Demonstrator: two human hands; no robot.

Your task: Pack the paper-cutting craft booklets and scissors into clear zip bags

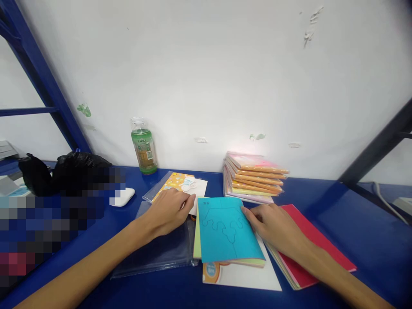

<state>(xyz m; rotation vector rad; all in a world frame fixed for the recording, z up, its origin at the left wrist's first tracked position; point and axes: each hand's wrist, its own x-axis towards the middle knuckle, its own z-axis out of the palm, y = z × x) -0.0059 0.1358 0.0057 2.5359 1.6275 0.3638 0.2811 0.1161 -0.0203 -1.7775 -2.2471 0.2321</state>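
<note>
A turquoise paper sheet (225,231) with a printed outline lies on top of a small pile of coloured sheets and a white card (254,279) on the blue table. My left hand (170,210) rests flat beside its upper left corner, fingertips on a white card (198,193) and a clear plastic sleeve (157,253). My right hand (273,225) lies on a stack topped by a red sheet (309,240), with fingertips touching the turquoise sheet's right edge. The fingers of both hands are stretched out and hold nothing.
A stack of packaged coloured paper (252,176) stands at the back by the white wall. A green bottle (143,148) stands at back left. A white small case (122,197) and a black bag (74,169) lie at left. Blue shelf struts rise on both sides.
</note>
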